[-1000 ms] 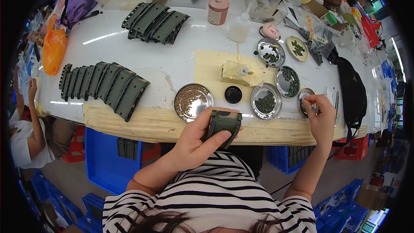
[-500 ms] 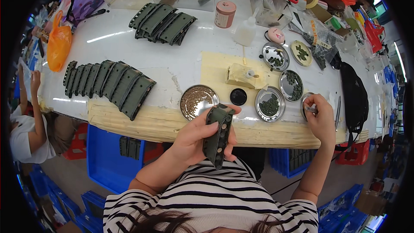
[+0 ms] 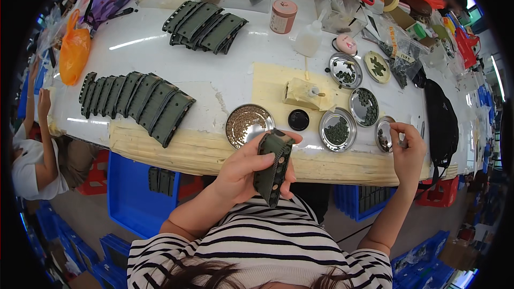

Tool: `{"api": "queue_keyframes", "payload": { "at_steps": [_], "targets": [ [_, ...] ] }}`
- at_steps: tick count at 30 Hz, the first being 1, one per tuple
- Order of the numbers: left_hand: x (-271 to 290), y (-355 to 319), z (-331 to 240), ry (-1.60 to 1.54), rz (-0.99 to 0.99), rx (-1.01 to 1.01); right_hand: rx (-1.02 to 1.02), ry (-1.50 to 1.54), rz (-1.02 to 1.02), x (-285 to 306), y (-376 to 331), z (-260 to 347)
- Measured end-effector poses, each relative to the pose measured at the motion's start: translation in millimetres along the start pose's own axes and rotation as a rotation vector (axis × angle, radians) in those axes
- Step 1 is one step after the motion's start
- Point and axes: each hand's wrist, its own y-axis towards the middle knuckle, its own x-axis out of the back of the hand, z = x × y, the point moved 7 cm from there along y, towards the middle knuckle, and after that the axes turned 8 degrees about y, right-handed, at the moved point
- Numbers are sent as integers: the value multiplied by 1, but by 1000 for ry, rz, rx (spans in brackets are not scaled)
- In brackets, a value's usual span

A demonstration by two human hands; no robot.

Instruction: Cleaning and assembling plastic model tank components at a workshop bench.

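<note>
I keep left hand clamped on green strip, right hand pinching at small dish (holes facing up helps)

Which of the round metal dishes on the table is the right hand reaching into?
The small dish at the table's right front edge; the right hand has its fingertips over it.

At upper centre we saw a brown cylindrical tin with a pale label; at upper right, clear plastic bags bearing a yellow label strip.
</note>
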Motion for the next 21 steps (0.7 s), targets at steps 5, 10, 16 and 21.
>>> {"api": "queue_keyframes", "payload": {
  "at_steps": [5, 10, 16, 21],
  "targets": [
    [-7, -2, -3, 341, -143, 22, 26, 398, -55, -10, -6, 56],
    [-17, -3, -4, 445, -175, 30, 128, 667, 35, -46, -4, 103],
    [-23, -9, -23, 576, -217, -182, 27, 944, 178, -75, -4, 116],
    [-12, -10, -16, 678, -193, -184, -133, 967, 259, -85, -12, 124]
  ]
}}
